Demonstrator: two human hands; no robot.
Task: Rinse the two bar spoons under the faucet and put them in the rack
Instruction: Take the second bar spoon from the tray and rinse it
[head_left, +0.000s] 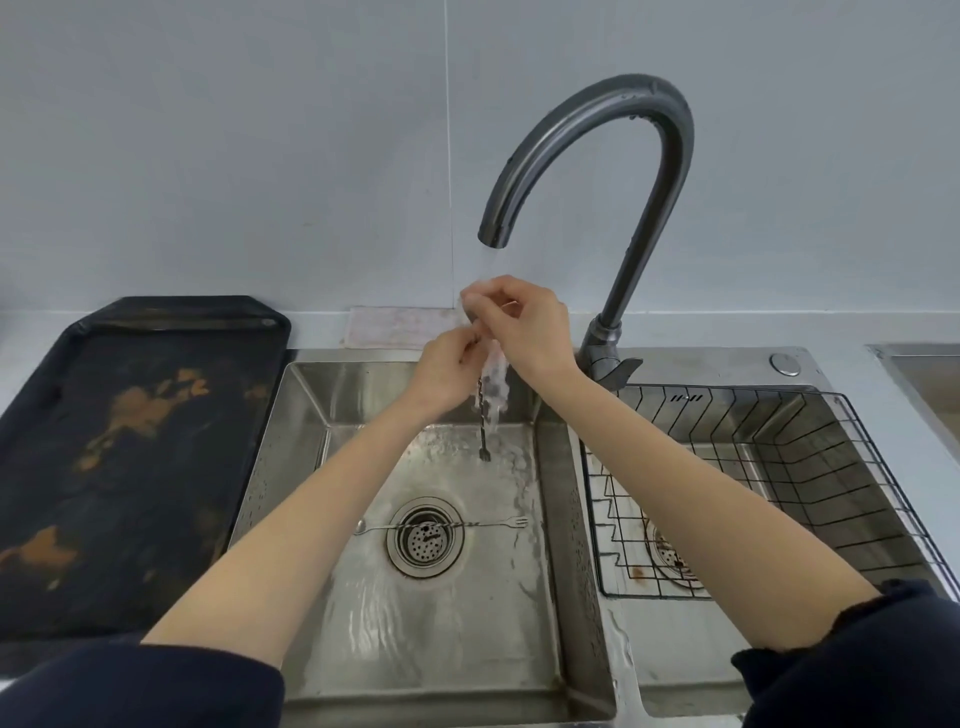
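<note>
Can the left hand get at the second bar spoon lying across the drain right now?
Probably not yet: the left hand is busy holding the twisted bar spoon under the water. Nothing covers the thin steel bar spoon across the drain.

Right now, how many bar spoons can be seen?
2. One bar spoon is held upright in the stream by the left hand and right hand. The second spoon lies across the drain on the sink floor.

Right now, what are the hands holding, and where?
Both hands, left and right, pinch one bar spoon near its upper end; fork tip hangs down.
</note>
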